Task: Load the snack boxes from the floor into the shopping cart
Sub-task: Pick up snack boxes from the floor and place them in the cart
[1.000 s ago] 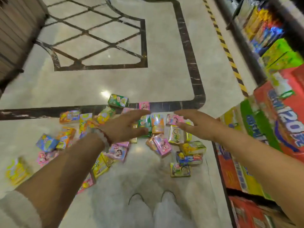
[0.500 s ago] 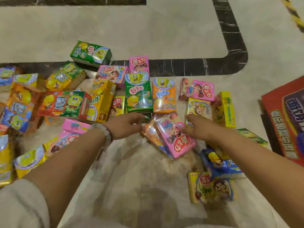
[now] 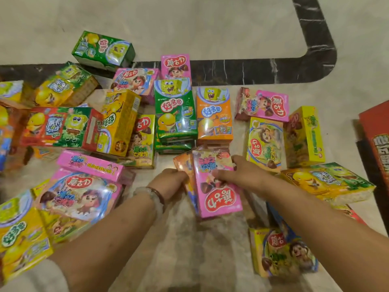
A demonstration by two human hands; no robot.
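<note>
A pink box (image 3: 216, 186) stands tilted on the pale floor (image 3: 210, 28) between the two hands, its red label upside down to the camera. Behind it, pressed against its left face, is an orange box (image 3: 183, 163), of which only an edge and a corner show. The right hand (image 3: 242, 173) grips the pink box from the right, fingers curled over its upper front. The left hand (image 3: 168, 182) grips the orange box from the left, fingers wrapped on its edge; a pale bracelet (image 3: 152, 197) and a darker one sit on that wrist. Both hands are thus closed round the pair, which lean together.

Just beyond them a green box (image 3: 174, 110) and another orange box (image 3: 214, 116), both bearing a yellow cartoon figure, lie side by side, touching. Farther back lie a small pink box (image 3: 175, 66) on the dark stripe (image 3: 252, 70) in the floor and a green box (image 3: 103, 49) apart to the left. To the right lie a pink box on its side (image 3: 263, 106), two yellow boxes (image 3: 265, 144) next to each other, and a yellow-green one (image 3: 328, 182) near the right forearm. A yellow box (image 3: 280, 251) lies below that forearm. To the left, many more boxes are heaped, among them a large pink box (image 3: 77, 194) and a red-and-green box (image 3: 61, 127). A red carton (image 3: 376, 133) shows at the right edge.
</note>
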